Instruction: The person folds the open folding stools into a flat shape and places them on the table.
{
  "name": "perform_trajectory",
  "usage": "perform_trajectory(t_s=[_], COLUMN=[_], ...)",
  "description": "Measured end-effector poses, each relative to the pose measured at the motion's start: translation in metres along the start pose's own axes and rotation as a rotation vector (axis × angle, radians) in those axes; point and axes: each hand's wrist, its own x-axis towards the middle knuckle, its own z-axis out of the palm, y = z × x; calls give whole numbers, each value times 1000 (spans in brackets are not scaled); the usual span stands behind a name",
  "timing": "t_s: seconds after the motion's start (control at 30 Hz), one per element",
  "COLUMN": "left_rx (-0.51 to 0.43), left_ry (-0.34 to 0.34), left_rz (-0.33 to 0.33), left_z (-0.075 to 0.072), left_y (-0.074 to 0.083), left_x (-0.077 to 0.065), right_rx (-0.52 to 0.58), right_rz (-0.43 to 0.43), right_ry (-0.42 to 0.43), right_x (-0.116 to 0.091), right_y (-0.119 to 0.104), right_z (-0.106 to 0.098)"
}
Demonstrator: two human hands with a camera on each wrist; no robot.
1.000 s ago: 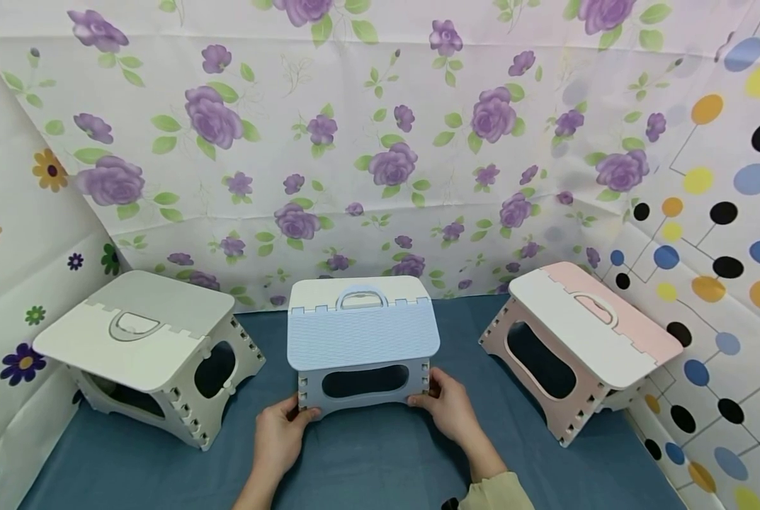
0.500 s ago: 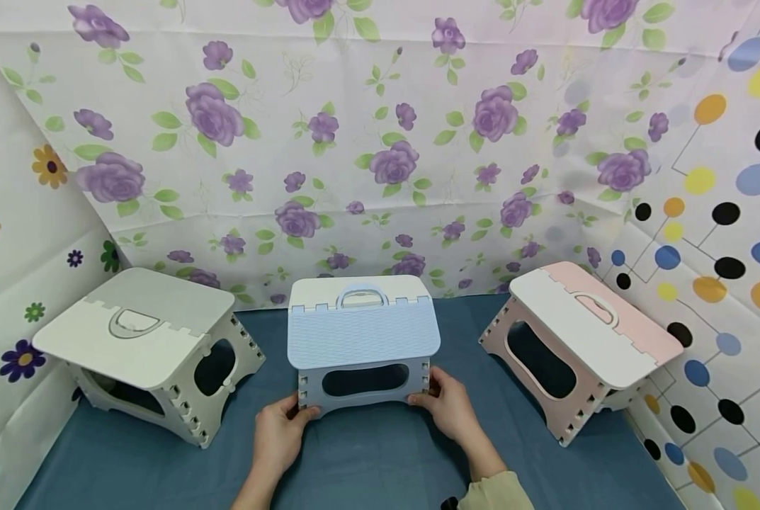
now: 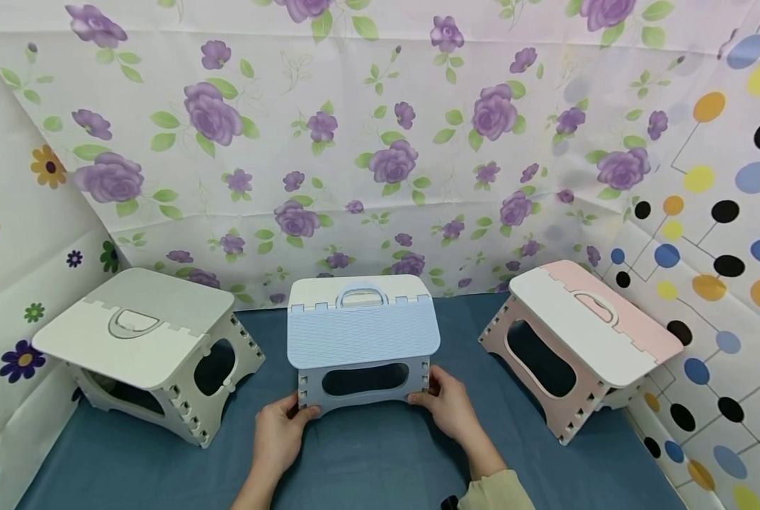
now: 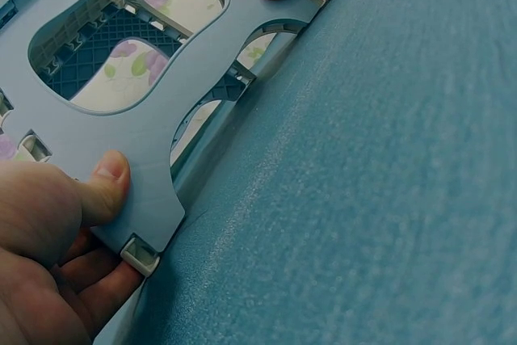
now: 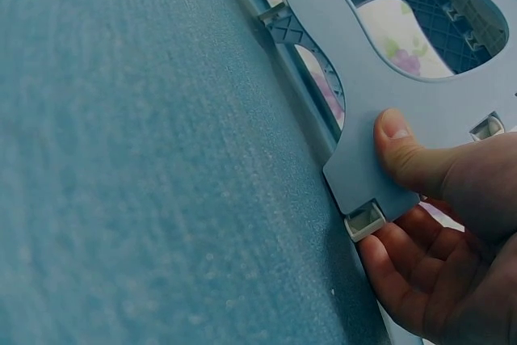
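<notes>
A blue and white folding step stool point(image 3: 363, 333) stands unfolded and upright at the middle of the table. My left hand point(image 3: 278, 433) grips the lower left corner of its front leg panel, thumb on the front face and fingers behind the edge. On the other side my right hand point(image 3: 451, 409) pinches the lower right corner in the same way. Both wrist views show the thumbs pressed flat on the blue panel point(image 4: 149, 191), close to the cloth. Through the oval opening, the stool's ribbed inside shows in the right wrist view.
A grey and white folding stool point(image 3: 144, 326) stands unfolded at the left. At the right is a pink and white one point(image 3: 593, 322), turned at an angle. Blue cloth point(image 3: 367, 460) covers the table. A floral curtain point(image 3: 354, 142) hangs close behind the stools.
</notes>
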Motion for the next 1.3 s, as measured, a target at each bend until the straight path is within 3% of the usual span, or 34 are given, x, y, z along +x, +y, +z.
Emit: perform_trajectory(t_s=[1.3], left_rx=[-8], left_ry=[-22], left_rz=[-24], left_z=[1], left_y=[-1], left_x=[1], right_rx=[2], right_rz=[-11], right_ry=[-4], right_x=[0], right_y=[-1], right_z=[1])
